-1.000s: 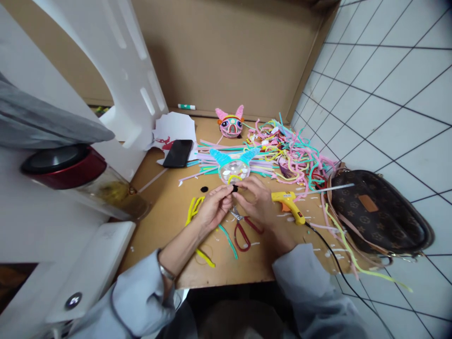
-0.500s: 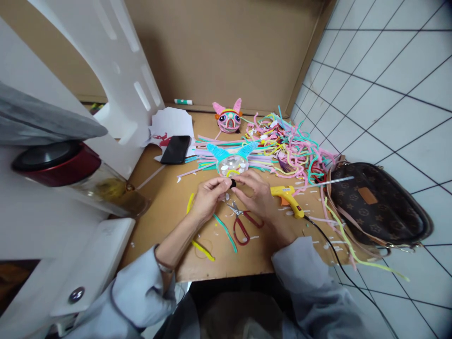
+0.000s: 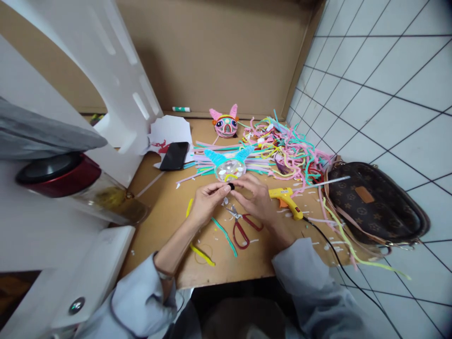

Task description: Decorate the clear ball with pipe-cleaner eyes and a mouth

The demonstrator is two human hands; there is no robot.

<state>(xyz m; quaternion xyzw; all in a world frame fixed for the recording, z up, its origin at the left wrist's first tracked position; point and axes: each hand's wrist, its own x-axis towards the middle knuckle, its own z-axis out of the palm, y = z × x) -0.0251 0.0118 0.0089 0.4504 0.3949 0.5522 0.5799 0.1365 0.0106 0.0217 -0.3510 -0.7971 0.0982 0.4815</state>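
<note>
Grey sleeves reach over the front edge of the table. Near that edge, a yellow strip lies beside the left forearm, with a teal strip to its right. Scissors with red handles rest between the forearms, blades partly spread and directed toward the rear edge. The left hand and right hand are positioned above the table's middle. Left grip: thumb and fingers pinched on a small black piece. Right grip: thumb and forefinger closed on the same piece from the right. A yellow glue gun lies right of the right hand; a brown patterned bag sits at the right edge. Just beyond the black piece is a clear form with blue ears, in front of straight coloured strips. A black phone lies toward the left edge. Tangled strips fill the rear right corner. Near the rear edge stands a pink-eared figure.
</note>
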